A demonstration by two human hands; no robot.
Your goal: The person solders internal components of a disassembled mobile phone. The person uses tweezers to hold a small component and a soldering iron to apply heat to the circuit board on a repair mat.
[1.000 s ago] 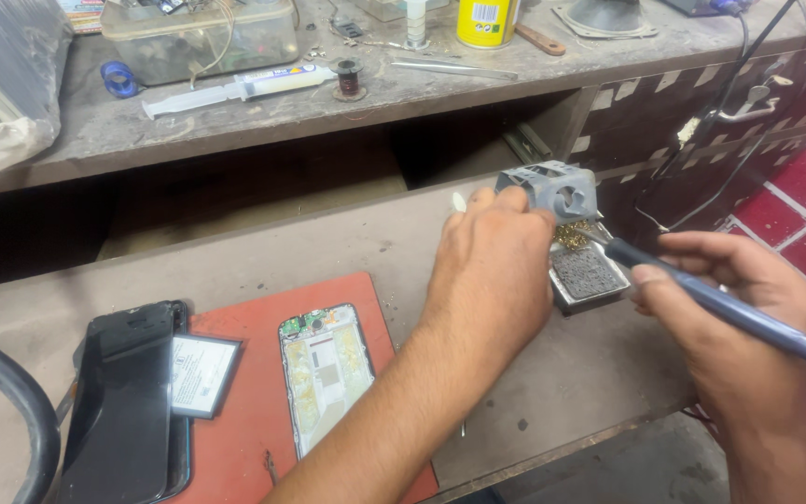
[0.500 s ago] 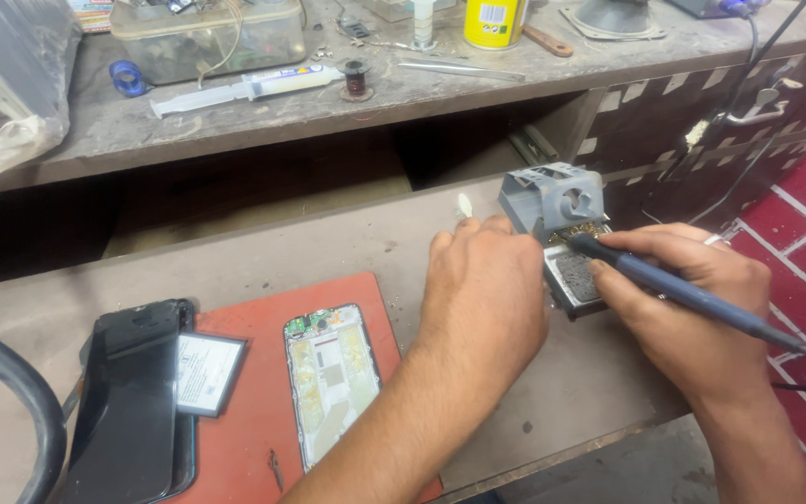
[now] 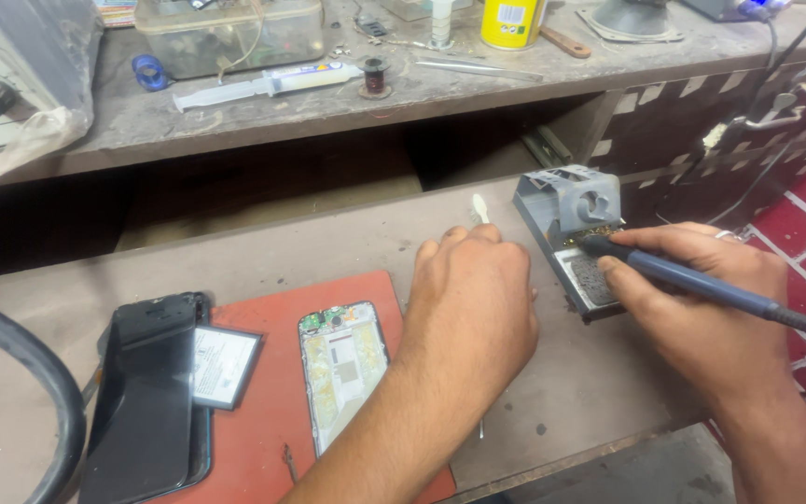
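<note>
At lower left of the frame a black phone cover (image 3: 146,392) and a battery (image 3: 223,366) lie beside an opened phone (image 3: 342,369) on a red mat (image 3: 268,411). At centre the left hand (image 3: 468,299) rests knuckles-up on the bench (image 3: 328,243), fingers curled under; whether it grips anything cannot be told. At right, the right hand (image 3: 701,317) is clamped on a blue soldering iron (image 3: 692,278), its tip at the grey iron stand (image 3: 576,229).

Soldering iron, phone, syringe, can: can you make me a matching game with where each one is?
1 soldering iron
2 opened phone
3 syringe
4 yellow can

A lying on the red mat
B standing at the upper shelf's back edge
C in the right hand, tip at the grey stand
D lying flat on the upper shelf

Pairs: 1-C, 2-A, 3-D, 4-B
</note>
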